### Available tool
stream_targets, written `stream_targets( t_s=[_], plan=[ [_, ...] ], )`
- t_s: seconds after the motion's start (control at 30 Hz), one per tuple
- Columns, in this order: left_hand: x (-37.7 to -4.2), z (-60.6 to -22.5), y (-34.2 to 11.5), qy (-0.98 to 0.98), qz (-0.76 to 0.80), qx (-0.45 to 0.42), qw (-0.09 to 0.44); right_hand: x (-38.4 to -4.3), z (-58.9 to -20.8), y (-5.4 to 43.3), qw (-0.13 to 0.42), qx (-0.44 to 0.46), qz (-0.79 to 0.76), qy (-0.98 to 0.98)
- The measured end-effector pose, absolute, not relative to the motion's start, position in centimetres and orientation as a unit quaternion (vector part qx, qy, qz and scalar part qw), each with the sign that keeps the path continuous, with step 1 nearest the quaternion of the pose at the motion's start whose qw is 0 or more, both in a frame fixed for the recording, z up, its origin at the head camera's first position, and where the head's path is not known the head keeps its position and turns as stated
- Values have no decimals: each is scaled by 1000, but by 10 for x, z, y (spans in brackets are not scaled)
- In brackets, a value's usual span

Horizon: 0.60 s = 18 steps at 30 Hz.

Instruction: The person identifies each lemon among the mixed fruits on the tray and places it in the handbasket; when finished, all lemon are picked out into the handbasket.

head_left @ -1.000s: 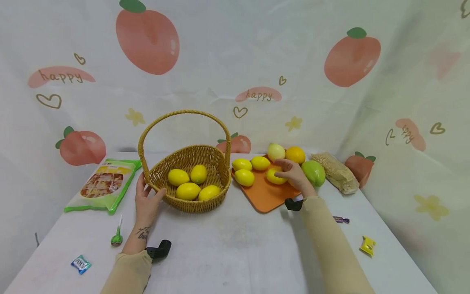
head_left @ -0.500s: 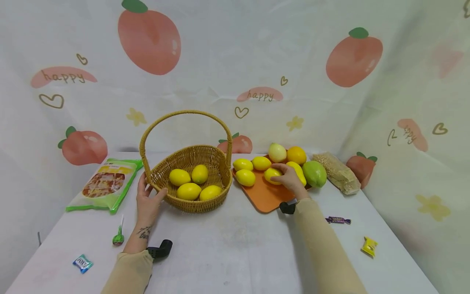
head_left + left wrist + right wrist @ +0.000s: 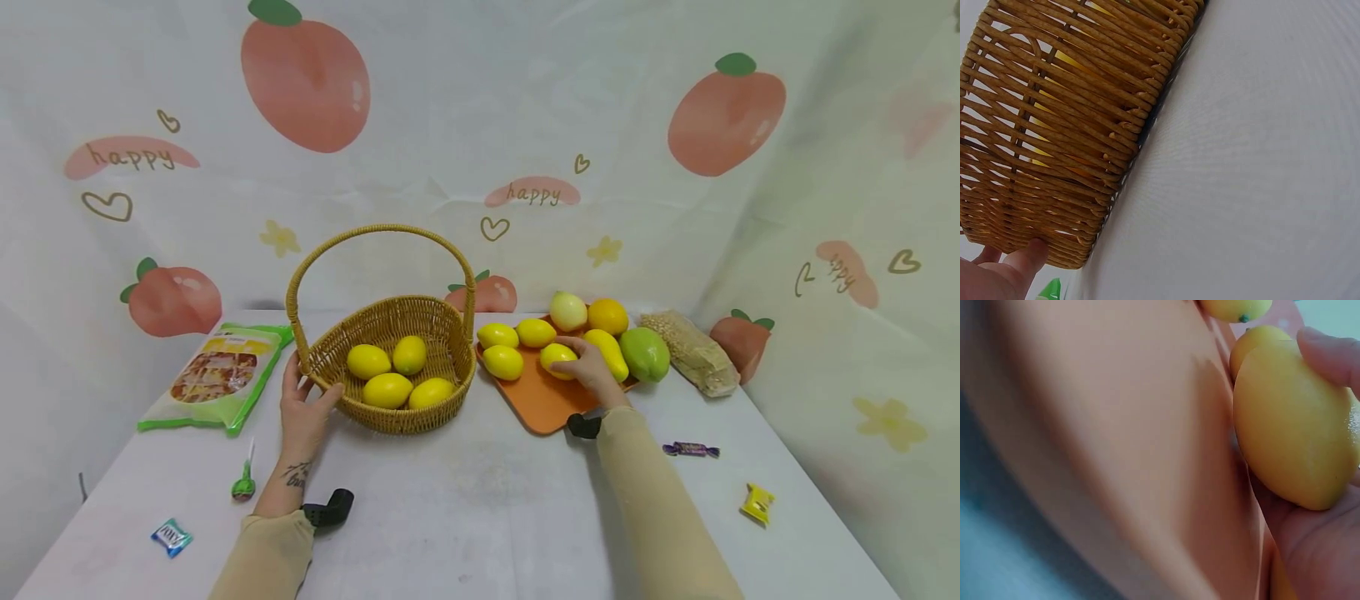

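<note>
My left hand point(image 3: 303, 417) grips the left side of a wicker basket point(image 3: 401, 422), its thumb near the rim. In the left wrist view, the fingertips touch the basket's woven wall point(image 3: 1072, 125). Several lemons point(image 3: 386, 390) lie inside the basket, whose tall handle arches above. On the orange tray point(image 3: 543, 412), my right hand point(image 3: 592, 372) holds a lemon point(image 3: 557, 361) between thumb and fingers. The right wrist view has that lemon point(image 3: 1297, 425) close up, the thumb over one end and the palm beneath. Three other lemons point(image 3: 502, 363) sit at the tray's left side.
Behind and right of my right hand are a pale round fruit point(image 3: 568, 311), an orange point(image 3: 607, 317), a mango point(image 3: 606, 354) and a green fruit point(image 3: 645, 355). A grain bag point(image 3: 693, 354) lies right. Left stands a green-edged food bag point(image 3: 217, 379); a lollipop point(image 3: 243, 483) and wrapped candies point(image 3: 692, 450) lie about.
My right hand has shifted slightly left with its fingers closing round the lemon, which moved a little left, and the mango has come into view. The left hand stays on the basket.
</note>
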State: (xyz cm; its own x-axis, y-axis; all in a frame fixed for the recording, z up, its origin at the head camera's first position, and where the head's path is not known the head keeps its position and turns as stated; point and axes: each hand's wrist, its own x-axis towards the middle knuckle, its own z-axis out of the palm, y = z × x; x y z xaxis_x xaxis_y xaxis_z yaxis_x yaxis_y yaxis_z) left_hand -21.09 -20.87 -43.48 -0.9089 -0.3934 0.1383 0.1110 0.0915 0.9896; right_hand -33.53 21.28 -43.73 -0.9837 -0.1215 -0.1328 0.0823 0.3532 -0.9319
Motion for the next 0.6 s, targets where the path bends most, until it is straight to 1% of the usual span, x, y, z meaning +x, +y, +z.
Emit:
stream_targets(
  t_s=[0.13,0.23,0.6],
  plan=[
    [-211,-435,-209,-716,-665,97,189,-331,-431,210,95,-6,-585,805],
    [-211,-435,-209,-715,-666,94,193,-325,-425,206,101,-22,-600,794],
    [-211,-435,-209,-706,-675,90,198,-294,-404,169,137,-124,-657,731]
  ],
)
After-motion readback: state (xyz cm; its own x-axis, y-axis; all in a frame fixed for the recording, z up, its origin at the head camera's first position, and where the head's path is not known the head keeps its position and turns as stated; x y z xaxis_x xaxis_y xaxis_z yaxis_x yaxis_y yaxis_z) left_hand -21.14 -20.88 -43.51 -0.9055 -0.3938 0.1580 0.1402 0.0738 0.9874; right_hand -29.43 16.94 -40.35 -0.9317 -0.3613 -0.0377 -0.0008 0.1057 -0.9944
